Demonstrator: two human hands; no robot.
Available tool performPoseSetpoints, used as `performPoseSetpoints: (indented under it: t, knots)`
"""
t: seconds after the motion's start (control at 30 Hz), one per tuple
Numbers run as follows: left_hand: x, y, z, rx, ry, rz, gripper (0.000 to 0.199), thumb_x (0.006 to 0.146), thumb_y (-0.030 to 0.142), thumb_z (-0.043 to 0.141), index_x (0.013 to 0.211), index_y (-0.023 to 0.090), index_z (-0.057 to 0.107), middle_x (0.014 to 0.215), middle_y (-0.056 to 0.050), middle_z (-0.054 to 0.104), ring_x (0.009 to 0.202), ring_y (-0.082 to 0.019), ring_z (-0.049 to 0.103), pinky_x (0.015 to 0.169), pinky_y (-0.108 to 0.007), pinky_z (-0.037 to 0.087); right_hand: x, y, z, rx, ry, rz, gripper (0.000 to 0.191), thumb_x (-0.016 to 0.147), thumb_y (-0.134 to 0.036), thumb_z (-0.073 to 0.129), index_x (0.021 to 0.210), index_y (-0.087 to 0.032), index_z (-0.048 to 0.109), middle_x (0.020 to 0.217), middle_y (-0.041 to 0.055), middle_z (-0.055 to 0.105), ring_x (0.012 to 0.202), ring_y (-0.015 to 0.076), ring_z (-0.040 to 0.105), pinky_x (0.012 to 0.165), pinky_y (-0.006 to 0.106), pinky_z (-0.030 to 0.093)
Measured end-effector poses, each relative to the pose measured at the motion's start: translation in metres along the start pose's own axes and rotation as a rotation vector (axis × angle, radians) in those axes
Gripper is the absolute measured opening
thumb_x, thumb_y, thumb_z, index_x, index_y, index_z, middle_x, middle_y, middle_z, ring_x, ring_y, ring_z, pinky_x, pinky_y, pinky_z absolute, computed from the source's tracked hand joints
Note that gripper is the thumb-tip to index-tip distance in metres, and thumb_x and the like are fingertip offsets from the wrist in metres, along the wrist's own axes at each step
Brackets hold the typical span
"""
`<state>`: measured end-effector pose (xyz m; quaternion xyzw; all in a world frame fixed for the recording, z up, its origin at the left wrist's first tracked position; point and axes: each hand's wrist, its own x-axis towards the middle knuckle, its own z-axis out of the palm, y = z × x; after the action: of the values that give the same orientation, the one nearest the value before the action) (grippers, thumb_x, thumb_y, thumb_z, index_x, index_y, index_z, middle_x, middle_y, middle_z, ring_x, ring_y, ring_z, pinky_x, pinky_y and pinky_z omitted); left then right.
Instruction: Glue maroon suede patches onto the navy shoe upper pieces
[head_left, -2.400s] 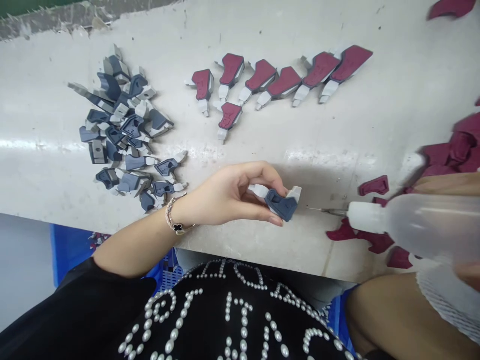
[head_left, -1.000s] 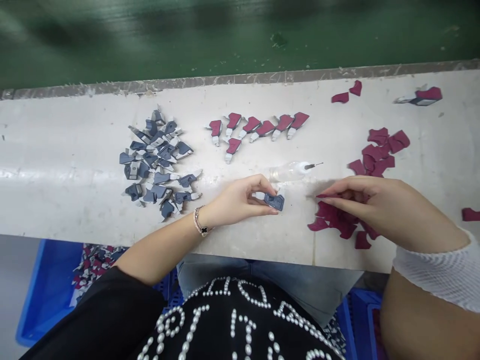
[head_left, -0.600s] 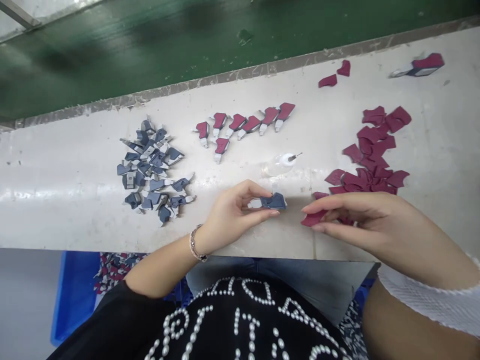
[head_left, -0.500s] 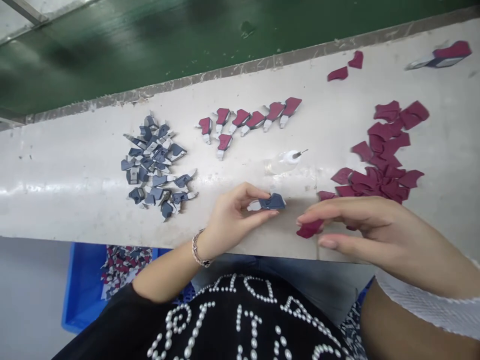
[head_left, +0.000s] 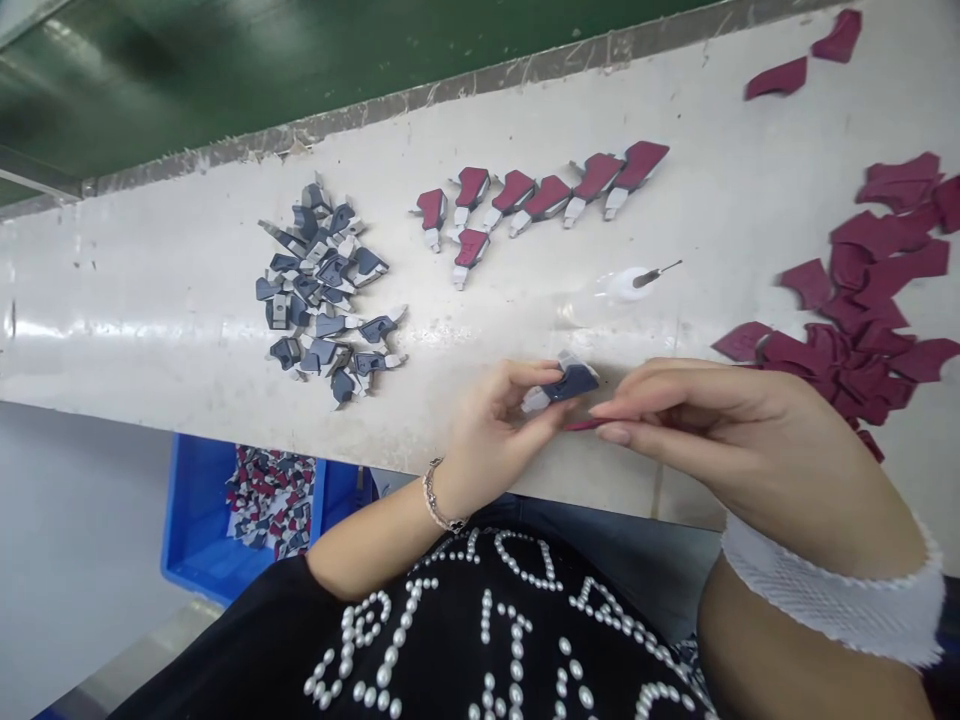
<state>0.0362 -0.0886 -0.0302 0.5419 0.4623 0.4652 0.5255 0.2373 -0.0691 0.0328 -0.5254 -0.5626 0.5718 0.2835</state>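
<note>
On the desk (head_left: 135, 310), a blue-grey pile (head_left: 321, 268) is spread at left. A blue-grey part (head_left: 574, 382) is gripped by curled fingers of the left hand (head_left: 496, 428); just beside it, a maroon piece (head_left: 581, 425) is pinched edge-on between nearly closed fingers of the right hand (head_left: 739, 430).

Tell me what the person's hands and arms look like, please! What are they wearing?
The left hand has no glove. There's a thin, pale bracelet at its wrist that looks beaded, and a loose black sleeve higher up that arm. The right hand has no glove either, but a white, textured cuff goes around its wrist.
</note>
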Motion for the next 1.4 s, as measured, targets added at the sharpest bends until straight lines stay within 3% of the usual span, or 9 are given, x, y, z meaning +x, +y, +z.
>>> performPoseSetpoints:
  t: [0.1,0.4,0.7,0.87,1.0,1.17,1.4]
  knots:
    - [0.001,0.003,0.0,0.034,-0.003,0.022,0.027,0.087,0.027,0.079,0.11,0.023,0.065,0.116,-0.008,0.075,0.114,-0.02,0.074,0.103,-0.038,0.064,0.002,-0.001,0.002,0.034,0.057,0.064,0.003,0.083,-0.04,0.079,0.085,-0.04,0.081,0.086,-0.0052,0.08,0.08,0.0171,0.074,0.07,0.029,0.062]
    - [0.001,0.01,-0.002,0.123,-0.047,0.125,0.033,0.086,0.021,0.081,0.115,0.02,0.067,0.114,-0.007,0.077,0.11,-0.019,0.076,0.097,-0.031,0.066,0.006,0.003,0.002,-0.066,0.106,0.135,0.029,0.082,-0.054,0.078,0.078,-0.026,0.075,0.073,0.0012,0.075,0.061,0.0155,0.066,0.053,0.028,0.052]
    - [0.0,0.008,-0.003,0.177,-0.05,0.144,0.033,0.086,0.022,0.08,0.116,0.018,0.067,0.113,-0.009,0.078,0.104,-0.018,0.078,0.087,-0.025,0.068,0.005,0.0,0.006,-0.122,0.15,0.138,0.028,0.083,-0.054,0.077,0.077,-0.027,0.072,0.073,0.0003,0.074,0.063,0.0155,0.065,0.053,0.028,0.049]
    - [0.0,0.012,-0.007,0.112,-0.09,0.137,0.033,0.087,0.02,0.079,0.118,0.018,0.068,0.113,-0.008,0.078,0.107,-0.017,0.077,0.088,-0.022,0.067,0.006,-0.003,0.0,-0.002,0.057,0.151,0.032,0.079,-0.052,0.082,0.086,-0.026,0.065,0.073,-0.0011,0.07,0.065,0.0161,0.066,0.055,0.027,0.052]
    - [0.003,0.018,-0.012,0.123,-0.144,0.142,0.034,0.084,0.018,0.081,0.117,0.018,0.069,0.113,-0.008,0.079,0.107,-0.018,0.077,0.086,-0.022,0.068,0.009,-0.003,-0.006,-0.016,-0.078,0.086,0.031,0.09,-0.057,0.068,0.093,-0.026,0.067,0.082,0.001,0.069,0.072,0.0163,0.063,0.059,0.028,0.051]
    - [0.005,0.022,-0.015,0.115,-0.186,0.173,0.037,0.081,0.011,0.082,0.116,0.018,0.071,0.116,-0.008,0.079,0.108,-0.018,0.077,0.093,-0.025,0.066,0.011,-0.001,-0.007,-0.017,-0.185,0.088,0.03,0.095,-0.054,0.063,0.089,-0.026,0.067,0.077,-0.0007,0.064,0.071,0.0151,0.058,0.062,0.028,0.048]
    - [0.005,0.024,-0.016,0.137,-0.209,0.292,0.037,0.08,0.013,0.084,0.115,0.015,0.073,0.113,-0.01,0.08,0.106,-0.017,0.078,0.095,-0.024,0.066,0.009,0.0,-0.005,0.067,-0.226,0.097,0.03,0.096,-0.052,0.063,0.083,-0.025,0.063,0.074,-0.0019,0.058,0.068,0.0137,0.053,0.06,0.028,0.045]
